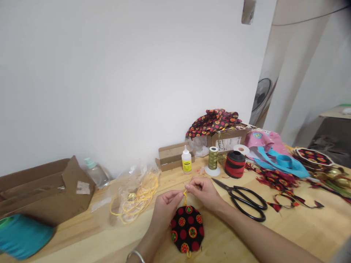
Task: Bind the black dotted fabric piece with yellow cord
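Note:
A dark cloth piece (188,229) with red and orange flower dots lies on the table below my hands. Yellow cord (185,199) rises from its top edge, and a small loop of the same cord shows at its bottom edge. My left hand (166,206) pinches the cord between thumb and fingertips, its wrist beside the cloth's left side. Close by, my right hand (204,191) is closed too, thumb and finger pinching the cord's upper part. Black-handled scissors (246,204) lie right of my right hand.
Behind my hands stand a glue bottle (187,160), an olive thread spool (213,158) and a red-black spool (235,164). Loose yellow cord (139,197) lies left, near a cardboard box (68,193) and a teal thread cone (24,233). Blue ribbon (285,162) and fabric scraps (279,180) lie right.

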Demonstrator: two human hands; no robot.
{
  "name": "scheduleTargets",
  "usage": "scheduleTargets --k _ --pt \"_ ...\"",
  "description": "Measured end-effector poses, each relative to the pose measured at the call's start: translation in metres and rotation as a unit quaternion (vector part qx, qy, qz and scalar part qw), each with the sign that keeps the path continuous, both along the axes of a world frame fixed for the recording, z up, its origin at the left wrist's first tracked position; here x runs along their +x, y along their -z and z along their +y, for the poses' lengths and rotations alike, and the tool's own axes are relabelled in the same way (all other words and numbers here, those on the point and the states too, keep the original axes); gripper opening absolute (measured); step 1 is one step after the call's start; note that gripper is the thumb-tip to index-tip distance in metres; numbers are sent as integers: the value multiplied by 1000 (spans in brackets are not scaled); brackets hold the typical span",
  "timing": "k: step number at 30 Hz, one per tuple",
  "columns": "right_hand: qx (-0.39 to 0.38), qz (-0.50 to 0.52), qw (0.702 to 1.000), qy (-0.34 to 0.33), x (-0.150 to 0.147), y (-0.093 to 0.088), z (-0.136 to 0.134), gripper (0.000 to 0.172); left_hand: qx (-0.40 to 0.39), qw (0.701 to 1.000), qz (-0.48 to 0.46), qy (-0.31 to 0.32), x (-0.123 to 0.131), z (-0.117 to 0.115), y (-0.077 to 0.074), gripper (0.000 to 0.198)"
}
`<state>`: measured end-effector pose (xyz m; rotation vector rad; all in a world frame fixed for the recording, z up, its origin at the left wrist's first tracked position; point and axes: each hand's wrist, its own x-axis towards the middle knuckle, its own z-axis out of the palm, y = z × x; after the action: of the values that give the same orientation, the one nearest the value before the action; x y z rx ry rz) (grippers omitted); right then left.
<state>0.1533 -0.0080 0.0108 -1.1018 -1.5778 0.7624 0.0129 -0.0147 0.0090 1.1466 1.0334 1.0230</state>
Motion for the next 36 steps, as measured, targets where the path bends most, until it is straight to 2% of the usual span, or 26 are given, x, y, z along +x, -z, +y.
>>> scheduleTargets --k 5,7,10,13,17,20,22,26,31,36 --pt "45 -55 996 47 2 7 6 25 -2 1000 4 -9 1 1 -1 21" --pt "14 -20 999 32 3 7 6 27 -16 1000 -9 -10 0 1 -1 23" --pt "-90 83 992 -37 5 3 5 31 -14 999 -33 -2 -4 2 1 23" --pt "-197 203 949 -138 7 0 2 27 -4 998 -56 10 -7 4 4 20" --pt "-288 329 860 -264 9 -2 1 15 2 998 -67 14 -9 6 6 19" --pt "-313 377 816 -308 11 -2 1 11 3 998 -62 7 -8 5 6 19" --pt "-316 387 806 -318 11 -3 1 11 0 998 -59 1 -6 4 6 21" --pt "-317 348 827 -307 8 -5 -4 18 19 999 -35 -25 -4 3 7 23" --pt "-264 249 898 -251 -1 -6 -9 29 59 997 -7 -47 -4 3 10 23" --pt "-195 124 959 -164 -8 5 -6 38 77 996 9 -31 -5 2 7 21"
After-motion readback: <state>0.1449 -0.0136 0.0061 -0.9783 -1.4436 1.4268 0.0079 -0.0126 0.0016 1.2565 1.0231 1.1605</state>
